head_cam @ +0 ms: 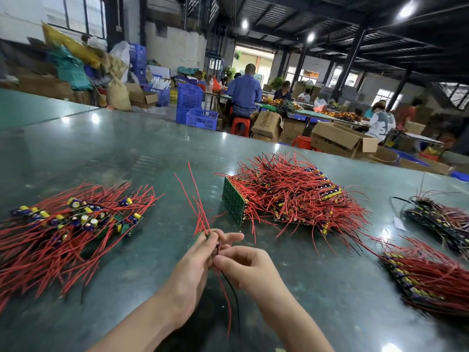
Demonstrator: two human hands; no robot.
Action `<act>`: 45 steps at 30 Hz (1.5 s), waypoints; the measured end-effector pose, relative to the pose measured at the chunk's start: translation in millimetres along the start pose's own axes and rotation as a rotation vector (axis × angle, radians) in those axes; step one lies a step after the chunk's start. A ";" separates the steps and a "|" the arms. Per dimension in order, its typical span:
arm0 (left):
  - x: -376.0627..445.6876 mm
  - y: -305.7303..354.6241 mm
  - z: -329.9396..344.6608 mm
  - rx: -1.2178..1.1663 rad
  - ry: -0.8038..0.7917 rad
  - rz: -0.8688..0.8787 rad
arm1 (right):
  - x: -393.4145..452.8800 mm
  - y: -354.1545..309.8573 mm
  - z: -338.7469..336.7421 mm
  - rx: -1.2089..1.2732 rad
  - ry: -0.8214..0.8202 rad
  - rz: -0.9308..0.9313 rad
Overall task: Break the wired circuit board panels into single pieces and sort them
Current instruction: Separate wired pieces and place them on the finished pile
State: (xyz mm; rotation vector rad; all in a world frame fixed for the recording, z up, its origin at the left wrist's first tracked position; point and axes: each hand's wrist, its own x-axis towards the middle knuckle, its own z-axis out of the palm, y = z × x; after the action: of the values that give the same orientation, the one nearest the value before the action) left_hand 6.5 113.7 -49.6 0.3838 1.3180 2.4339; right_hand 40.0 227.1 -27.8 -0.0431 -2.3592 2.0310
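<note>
Head view shows both hands meeting over the glossy grey-green desk [127,153]. The left hand [195,260] and the right hand [243,270] pinch a small green circuit board strip with red wires [200,212] between them. To snap it well, I think the fingers should grip close to the break line and bend sharply. Separated single boards with yellow capacitors [76,219] lie left; the stack of unbroken green panels [279,196] waits ahead.

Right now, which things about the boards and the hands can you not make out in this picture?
- Head view: the small board piece between the left hand and right hand is mostly hidden by fingers.
- Left pile: cut off by the left edge and blurred.
- Right panels: blurred, running off the right edge.
- Middle stack: wires hide the count.
</note>
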 end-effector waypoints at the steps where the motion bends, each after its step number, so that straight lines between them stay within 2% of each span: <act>1: 1.6 -0.7 -1.1 0.044 0.028 0.008 | 0.4 0.0 0.2 0.007 0.012 -0.003; 4: 6.5 -2.2 -4.8 0.140 0.074 0.008 | 0.3 0.9 0.1 0.030 -0.005 0.008; 7: 8.1 -2.0 -6.9 0.124 0.039 -0.025 | 0.8 3.2 2.2 0.085 -0.028 0.047; 12: 5.4 1.7 -7.7 0.050 -0.015 -0.065 | 2.4 4.2 0.8 0.421 -0.133 0.193; 14: 6.4 2.8 -7.8 0.062 -0.029 -0.049 | 1.9 4.0 -0.3 0.458 -0.146 0.219; 23: 7.2 3.1 -10.6 0.177 0.012 0.047 | 2.8 -2.5 -19.6 0.036 0.041 0.072; 30: 7.1 -1.5 -11.5 0.319 0.026 0.065 | 3.1 -2.8 -16.6 -0.268 0.081 0.015; 34: 7.2 -3.3 -13.4 0.307 0.011 0.086 | 0.1 -4.8 -12.7 -0.272 -0.030 -0.020; 38: 8.1 -4.2 -14.6 0.333 0.001 0.099 | 0.9 -0.4 -10.3 -0.345 0.014 -0.076; 42: 7.3 -6.2 -11.9 0.253 -0.018 0.096 | 1.5 4.3 -1.6 -0.415 0.019 -0.109; 45: 8.6 -6.4 -9.6 0.273 0.024 0.146 | 1.6 6.7 2.1 -0.527 0.084 -0.180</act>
State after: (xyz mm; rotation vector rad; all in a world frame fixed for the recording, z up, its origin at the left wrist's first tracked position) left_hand -4.0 113.4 -59.5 0.5392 1.6942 2.3826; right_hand 38.3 226.1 -34.7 0.0690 -2.6560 1.2643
